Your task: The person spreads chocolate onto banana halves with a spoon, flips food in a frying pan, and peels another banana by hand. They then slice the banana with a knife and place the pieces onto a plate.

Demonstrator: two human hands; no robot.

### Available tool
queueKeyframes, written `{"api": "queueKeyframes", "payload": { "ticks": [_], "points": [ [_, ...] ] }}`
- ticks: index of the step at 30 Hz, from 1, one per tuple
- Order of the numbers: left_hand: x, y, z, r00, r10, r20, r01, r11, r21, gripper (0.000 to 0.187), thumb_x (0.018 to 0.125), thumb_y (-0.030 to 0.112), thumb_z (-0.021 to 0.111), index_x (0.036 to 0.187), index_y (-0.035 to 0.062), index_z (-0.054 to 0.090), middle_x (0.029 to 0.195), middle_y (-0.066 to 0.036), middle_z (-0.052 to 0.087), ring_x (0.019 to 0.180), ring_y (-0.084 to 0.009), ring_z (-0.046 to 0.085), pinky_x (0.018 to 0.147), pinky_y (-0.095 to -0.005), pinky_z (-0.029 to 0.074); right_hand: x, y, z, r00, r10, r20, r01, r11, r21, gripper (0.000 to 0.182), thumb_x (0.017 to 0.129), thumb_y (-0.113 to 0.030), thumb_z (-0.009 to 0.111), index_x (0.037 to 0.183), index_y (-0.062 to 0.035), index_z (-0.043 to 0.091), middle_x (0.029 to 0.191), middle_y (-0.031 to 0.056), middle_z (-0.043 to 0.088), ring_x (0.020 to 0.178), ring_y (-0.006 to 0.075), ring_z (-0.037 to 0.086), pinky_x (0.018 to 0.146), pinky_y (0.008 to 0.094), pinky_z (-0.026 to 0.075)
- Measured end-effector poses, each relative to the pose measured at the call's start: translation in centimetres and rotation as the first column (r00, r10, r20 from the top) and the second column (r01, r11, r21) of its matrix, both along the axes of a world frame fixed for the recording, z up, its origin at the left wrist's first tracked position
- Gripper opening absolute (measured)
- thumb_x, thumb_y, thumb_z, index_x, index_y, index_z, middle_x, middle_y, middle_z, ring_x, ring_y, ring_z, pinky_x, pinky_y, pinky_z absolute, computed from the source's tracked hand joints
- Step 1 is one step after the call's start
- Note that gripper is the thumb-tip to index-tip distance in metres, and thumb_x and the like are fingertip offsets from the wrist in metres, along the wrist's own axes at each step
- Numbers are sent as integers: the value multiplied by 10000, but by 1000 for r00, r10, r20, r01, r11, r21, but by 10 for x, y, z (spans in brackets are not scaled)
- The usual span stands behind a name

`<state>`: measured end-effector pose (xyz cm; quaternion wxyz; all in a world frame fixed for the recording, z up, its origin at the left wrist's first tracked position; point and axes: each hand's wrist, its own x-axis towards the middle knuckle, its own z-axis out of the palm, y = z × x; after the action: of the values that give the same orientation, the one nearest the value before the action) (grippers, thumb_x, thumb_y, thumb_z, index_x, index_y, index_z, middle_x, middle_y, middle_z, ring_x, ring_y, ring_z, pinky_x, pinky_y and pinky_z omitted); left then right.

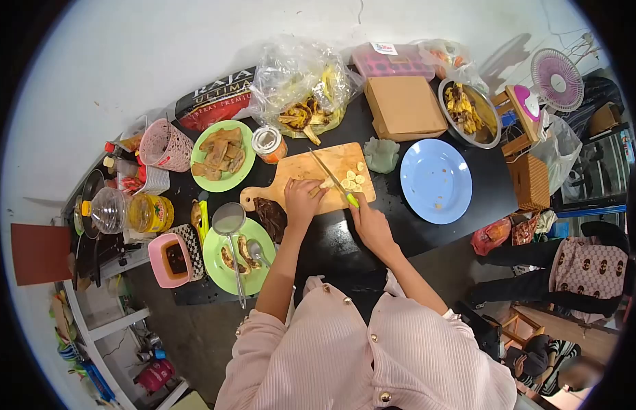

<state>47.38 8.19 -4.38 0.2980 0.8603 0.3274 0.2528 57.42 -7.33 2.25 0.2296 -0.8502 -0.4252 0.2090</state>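
Note:
A wooden cutting board (pixel 294 169) lies on the black table in front of me. My right hand (pixel 372 227) is closed round the green handle of a knife (pixel 326 168), whose blade slants across the board to the upper left. With bent fingers, my left hand (pixel 304 203) holds a peeled banana piece (pixel 327 183) beside the blade; the fingers partly hide it. Several round banana slices (pixel 352 181) rest on the board right of the blade. A dark banana peel (pixel 271 217) sits at the board's lower left, near my left wrist.
Around the board stand a blue plate (pixel 435 171), an opened can (pixel 269 144), a green plate of brown slices (pixel 246 152) and a cardboard box (pixel 405 109). A strainer (pixel 229 220) overlaps another green plate (pixel 213 256). Peels fill a plastic bag (pixel 283 78). Another person (pixel 567 365) is at lower right.

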Motion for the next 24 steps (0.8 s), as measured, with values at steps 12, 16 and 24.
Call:
{"api": "queueKeyframes", "payload": {
  "ticks": [12,16,24],
  "points": [
    [2,1,-2,1000,10,-2,-10,1000,-22,213,728,264,718,881,115,719,885,-37,675,889,-226,596,1001,-445,318,-3,-5,-4,999,1,-40,-1,1000,-4,273,951,-265,439,1153,-87,392,591,263,566,584,461,578,523,547,451],
    [2,-1,-1,1000,17,17,-16,1000,-23,210,731,255,715,894,123,722,886,-35,675,885,-227,595,998,-449,318,-4,6,-21,999,-2,-35,2,1000,5,277,951,-252,435,1166,-83,391,609,256,570,588,458,573,534,544,449],
    [-1,-4,0,999,4,50,-9,996,88,204,759,227,702,903,83,716,903,-60,674,838,-250,602,943,-444,348,0,11,-22,1000,-11,1,11,1000,10,319,946,-288,432,1198,-96,401,646,242,598,629,445,595,576,539,463]
  ]
}}
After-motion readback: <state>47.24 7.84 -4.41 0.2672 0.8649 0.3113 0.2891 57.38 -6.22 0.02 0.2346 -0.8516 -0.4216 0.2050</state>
